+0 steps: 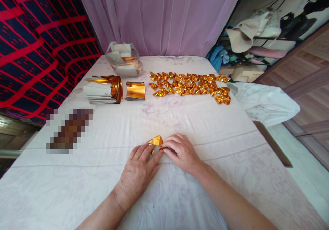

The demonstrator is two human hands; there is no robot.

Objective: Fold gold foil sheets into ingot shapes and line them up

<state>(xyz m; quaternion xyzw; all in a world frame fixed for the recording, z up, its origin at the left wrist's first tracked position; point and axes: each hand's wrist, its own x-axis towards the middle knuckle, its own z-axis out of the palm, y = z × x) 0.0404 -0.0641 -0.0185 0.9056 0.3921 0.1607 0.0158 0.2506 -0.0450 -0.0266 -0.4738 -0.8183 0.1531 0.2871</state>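
A sheet of gold foil paper, partly folded to a point at its far side, lies on the cloth between my two hands. My left hand rests palm down at its left, with the fingers over the near edge and the thumb reaching toward the right corner. At that corner my right hand pinches the paper between thumb and fingers. The pale underside of the paper shows in a small gap between the hands. Part of the sheet is hidden under my fingers.
Rows of folded gold foil pieces lie at the back right. Back left are a small stack of gold sheets, a larger stack and a clear bag of sheets. A blurred-out patch covers something at left.
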